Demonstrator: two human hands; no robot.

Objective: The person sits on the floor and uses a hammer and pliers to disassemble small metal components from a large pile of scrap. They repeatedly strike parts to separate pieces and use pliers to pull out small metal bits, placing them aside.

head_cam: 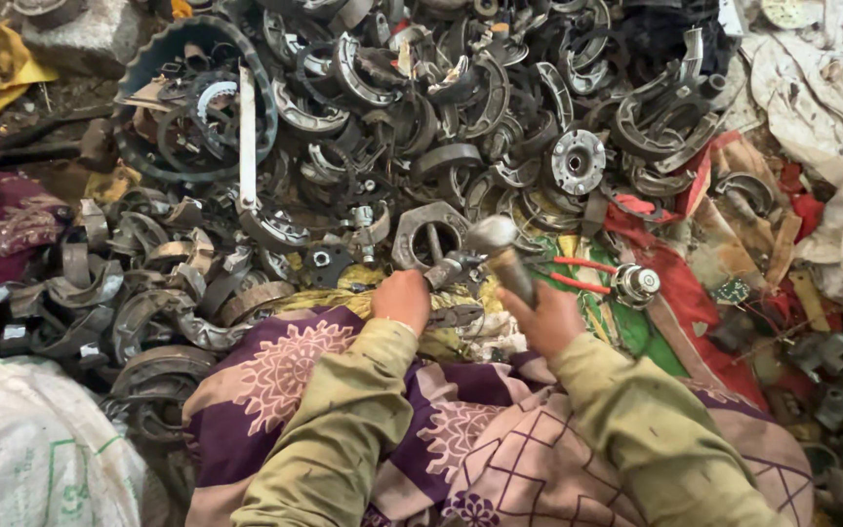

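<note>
Near the middle of the scene, just beyond the patterned purple cloth [285, 376], the left hand [402, 301] is gripping a small metal part [444, 270] and pinning it down. Beside it, the right hand [545, 317] is closing around the handle of a hammer [500, 256], its head hanging right above that part. A glancing blow could be landing on the left fingers, since they are sitting so close. Farther off, a heap of curved brake shoes [421, 107] is spreading wide, and loose pieces could be sliding nearer.
</note>
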